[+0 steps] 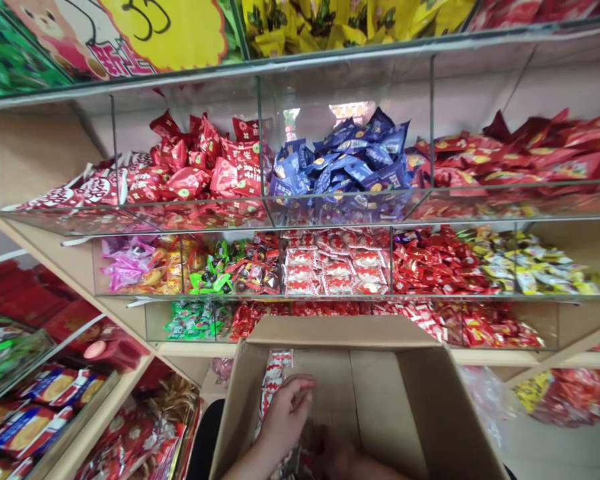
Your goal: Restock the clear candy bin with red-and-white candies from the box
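A cardboard box (pixel 385 400) stands open in front of me, with both my hands inside it. Along its left inner side lies a row of small red-and-white wrapped candies (pixel 274 373). My left hand (pixel 289 408) is over this row, fingers loosely bent and thumb apart, with nothing visible between them. Low in the box, my right hand (pixel 337 457) is dark and blurred, its fingers hidden. More wrapped packets (pixel 295 460) show between the two hands near the lower edge of the view; their kind is unclear.
Beyond the box rise shelves with clear-walled bins of red packets (pixel 210 160), blue packets (pixel 350 163) and red-and-white candies (pixel 335 267). Boxed biscuits (pixel 30 427) fill a side shelf at left. Plastic bags of goods (pixel 575 397) lie at lower right.
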A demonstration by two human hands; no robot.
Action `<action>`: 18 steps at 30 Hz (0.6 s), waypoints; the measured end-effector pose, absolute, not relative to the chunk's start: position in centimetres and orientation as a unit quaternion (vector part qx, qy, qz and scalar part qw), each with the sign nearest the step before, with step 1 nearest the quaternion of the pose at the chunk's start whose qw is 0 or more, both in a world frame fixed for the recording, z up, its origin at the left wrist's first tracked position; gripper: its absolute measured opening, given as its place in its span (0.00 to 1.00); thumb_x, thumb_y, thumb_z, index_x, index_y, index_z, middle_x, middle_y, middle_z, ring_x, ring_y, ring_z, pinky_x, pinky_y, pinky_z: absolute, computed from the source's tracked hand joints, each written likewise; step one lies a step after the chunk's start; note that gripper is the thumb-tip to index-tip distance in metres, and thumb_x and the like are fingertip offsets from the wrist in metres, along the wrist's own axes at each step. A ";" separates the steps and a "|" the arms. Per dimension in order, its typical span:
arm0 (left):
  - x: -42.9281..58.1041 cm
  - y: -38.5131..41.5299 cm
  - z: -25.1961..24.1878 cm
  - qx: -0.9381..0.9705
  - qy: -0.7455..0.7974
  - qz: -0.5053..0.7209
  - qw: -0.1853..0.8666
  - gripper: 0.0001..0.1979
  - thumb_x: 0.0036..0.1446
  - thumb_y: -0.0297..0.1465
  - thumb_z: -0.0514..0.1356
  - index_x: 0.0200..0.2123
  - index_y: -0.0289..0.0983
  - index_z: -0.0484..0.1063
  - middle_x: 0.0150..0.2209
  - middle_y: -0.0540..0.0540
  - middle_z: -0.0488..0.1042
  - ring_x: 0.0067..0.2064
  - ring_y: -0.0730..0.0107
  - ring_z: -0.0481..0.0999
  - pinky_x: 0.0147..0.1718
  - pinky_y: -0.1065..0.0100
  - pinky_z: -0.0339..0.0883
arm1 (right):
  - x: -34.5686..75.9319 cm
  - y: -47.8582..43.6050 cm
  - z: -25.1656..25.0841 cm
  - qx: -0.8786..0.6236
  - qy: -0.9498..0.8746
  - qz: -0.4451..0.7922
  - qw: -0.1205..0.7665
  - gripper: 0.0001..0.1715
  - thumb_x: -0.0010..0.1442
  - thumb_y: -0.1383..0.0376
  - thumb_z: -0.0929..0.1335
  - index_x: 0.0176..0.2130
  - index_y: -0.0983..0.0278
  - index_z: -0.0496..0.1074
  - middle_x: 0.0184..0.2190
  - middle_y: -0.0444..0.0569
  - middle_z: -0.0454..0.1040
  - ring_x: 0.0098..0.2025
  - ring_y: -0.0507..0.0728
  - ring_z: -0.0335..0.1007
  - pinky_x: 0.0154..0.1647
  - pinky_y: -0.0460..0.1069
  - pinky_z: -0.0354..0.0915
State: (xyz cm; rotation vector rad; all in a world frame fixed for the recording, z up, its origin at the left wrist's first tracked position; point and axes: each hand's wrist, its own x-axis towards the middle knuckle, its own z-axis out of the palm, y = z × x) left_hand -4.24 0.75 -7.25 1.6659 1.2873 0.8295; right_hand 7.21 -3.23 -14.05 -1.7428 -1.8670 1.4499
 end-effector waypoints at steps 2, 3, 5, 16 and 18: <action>-4.5 0.9 -6.5 0.641 0.538 0.304 0.456 0.13 0.47 0.31 0.58 0.39 0.40 0.71 0.41 0.46 0.74 0.46 0.64 0.70 0.47 0.62 0.61 | 9.3 -2.9 -11.9 -0.585 -0.648 0.472 0.124 0.05 0.40 0.68 0.65 0.23 0.61 0.69 0.21 0.45 0.74 0.24 0.56 0.70 0.18 0.46 0.57; -4.6 0.9 -5.9 0.621 0.546 0.286 0.485 0.15 0.47 0.33 0.59 0.41 0.39 0.71 0.41 0.46 0.74 0.45 0.64 0.70 0.46 0.63 0.61 | 10.5 -2.8 -10.4 -0.566 -0.665 0.463 0.148 0.06 0.40 0.70 0.65 0.24 0.62 0.69 0.22 0.45 0.74 0.25 0.55 0.69 0.20 0.46 0.57; -4.4 0.9 -4.3 0.576 0.532 0.244 0.570 0.19 0.45 0.38 0.61 0.42 0.38 0.70 0.38 0.46 0.75 0.42 0.65 0.71 0.43 0.64 0.62 | 12.6 -2.9 -7.0 -0.504 -0.698 0.463 0.212 0.09 0.42 0.71 0.64 0.28 0.62 0.70 0.23 0.43 0.73 0.25 0.52 0.66 0.23 0.44 0.58; 0.4 0.7 3.4 0.505 0.435 0.413 0.621 0.18 0.42 0.36 0.65 0.38 0.37 0.70 0.34 0.48 0.75 0.34 0.73 0.72 0.33 0.71 0.65 | 15.2 -2.5 1.2 -0.481 -0.401 0.540 0.562 0.14 0.48 0.57 0.69 0.27 0.65 0.68 0.21 0.41 0.65 0.23 0.48 0.57 0.24 0.44 0.56; 0.7 0.7 3.5 0.454 0.429 0.420 0.659 0.18 0.42 0.36 0.65 0.38 0.37 0.70 0.32 0.49 0.74 0.32 0.74 0.72 0.32 0.72 0.66 | 15.2 -2.4 1.4 -0.479 -0.393 0.523 0.586 0.13 0.48 0.57 0.70 0.27 0.65 0.68 0.21 0.41 0.66 0.23 0.48 0.58 0.25 0.44 0.56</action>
